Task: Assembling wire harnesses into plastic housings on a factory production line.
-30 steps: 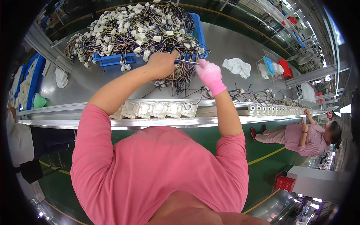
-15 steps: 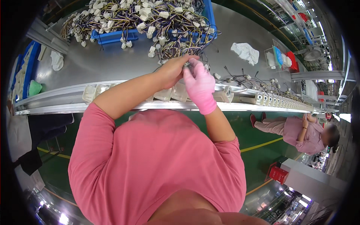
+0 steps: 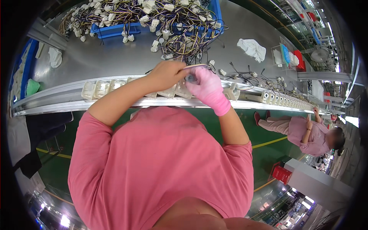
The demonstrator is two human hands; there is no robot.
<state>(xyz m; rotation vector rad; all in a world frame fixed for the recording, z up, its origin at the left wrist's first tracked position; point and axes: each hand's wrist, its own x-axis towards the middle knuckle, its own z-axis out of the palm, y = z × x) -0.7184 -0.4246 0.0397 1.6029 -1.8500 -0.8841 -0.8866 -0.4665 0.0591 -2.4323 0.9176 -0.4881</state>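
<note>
My bare left hand is closed in a pinch on a strand of wires that runs across to the right. Close beside it, my right hand, in a pink and white glove, is closed with its thumb and fingers around a small grey part. The wires pass over the gloved fingers; whether they join the grey part I cannot tell. Both hands are just above the rail at the table's near edge. Beyond them lies a tangled heap of wire harnesses with white connectors.
A blue bin under the heap stands at the back. Pale plastic housings line the metal rail, with more at right. Loose harnesses and a white cloth lie right. Another person stands at far right.
My hands have moved slightly apart, and the gloved hand has turned and shifted a little right. The wire strand and grey part between them now show more plainly.
</note>
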